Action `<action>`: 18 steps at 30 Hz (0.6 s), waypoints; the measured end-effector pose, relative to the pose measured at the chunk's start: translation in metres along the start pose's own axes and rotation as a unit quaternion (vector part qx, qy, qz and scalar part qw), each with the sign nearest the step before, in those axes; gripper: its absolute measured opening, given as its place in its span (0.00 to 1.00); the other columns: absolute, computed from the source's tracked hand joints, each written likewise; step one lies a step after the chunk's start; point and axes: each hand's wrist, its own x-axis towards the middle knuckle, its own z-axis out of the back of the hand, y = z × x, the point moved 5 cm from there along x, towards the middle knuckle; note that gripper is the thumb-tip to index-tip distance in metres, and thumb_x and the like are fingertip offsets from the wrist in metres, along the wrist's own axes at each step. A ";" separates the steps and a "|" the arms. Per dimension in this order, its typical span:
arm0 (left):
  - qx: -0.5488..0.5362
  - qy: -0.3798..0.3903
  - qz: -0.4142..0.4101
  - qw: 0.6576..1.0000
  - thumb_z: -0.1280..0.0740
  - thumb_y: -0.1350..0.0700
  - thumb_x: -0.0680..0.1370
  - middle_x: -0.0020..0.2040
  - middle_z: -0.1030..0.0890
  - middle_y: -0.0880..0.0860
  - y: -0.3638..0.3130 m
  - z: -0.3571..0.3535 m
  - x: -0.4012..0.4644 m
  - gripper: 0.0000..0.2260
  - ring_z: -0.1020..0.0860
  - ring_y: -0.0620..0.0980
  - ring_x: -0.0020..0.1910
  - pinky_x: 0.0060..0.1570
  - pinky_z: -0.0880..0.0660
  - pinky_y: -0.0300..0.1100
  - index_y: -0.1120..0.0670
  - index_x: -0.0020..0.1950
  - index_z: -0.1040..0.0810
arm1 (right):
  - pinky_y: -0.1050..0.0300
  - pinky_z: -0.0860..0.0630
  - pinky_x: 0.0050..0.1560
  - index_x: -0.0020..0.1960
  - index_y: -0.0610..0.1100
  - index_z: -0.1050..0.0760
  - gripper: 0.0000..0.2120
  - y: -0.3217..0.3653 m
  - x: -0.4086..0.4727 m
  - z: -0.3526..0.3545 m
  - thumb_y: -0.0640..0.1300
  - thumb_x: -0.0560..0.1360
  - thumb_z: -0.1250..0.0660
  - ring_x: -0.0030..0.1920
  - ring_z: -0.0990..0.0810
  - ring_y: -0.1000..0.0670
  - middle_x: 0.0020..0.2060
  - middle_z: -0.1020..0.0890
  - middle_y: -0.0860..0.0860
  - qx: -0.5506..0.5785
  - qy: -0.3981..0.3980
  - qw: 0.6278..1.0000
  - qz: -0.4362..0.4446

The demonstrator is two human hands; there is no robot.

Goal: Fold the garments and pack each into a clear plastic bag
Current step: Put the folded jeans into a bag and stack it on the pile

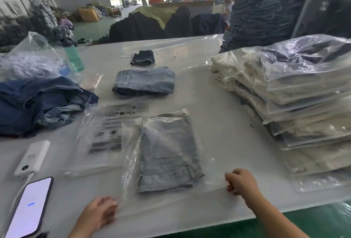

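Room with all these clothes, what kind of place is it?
Probably a clothing packing workshop: a tall stack of bagged garments, big piles of dark folded clothes, and folded jeans inside a clear bag.

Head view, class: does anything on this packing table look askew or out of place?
The stack of packed bags on the right leans, its layers stepping outward unevenly. A phone and power bank lie at the left edge among the garments. The bagged jeans look neatly folded.

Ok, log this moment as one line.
folded light-blue denim garment inside clear plastic bag | left hand, right hand pinch bag mouth | unsealed
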 end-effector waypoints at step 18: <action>-0.046 0.182 0.049 0.981 0.31 0.66 0.66 0.49 0.19 0.70 -0.121 -0.118 0.032 0.15 0.17 0.60 0.39 0.36 0.21 0.44 0.71 0.50 0.19 | 0.62 0.24 0.27 0.42 0.46 0.21 0.15 0.110 0.037 -0.067 0.28 0.66 0.33 0.27 0.20 0.56 0.26 0.18 0.55 0.018 0.220 0.975 0.028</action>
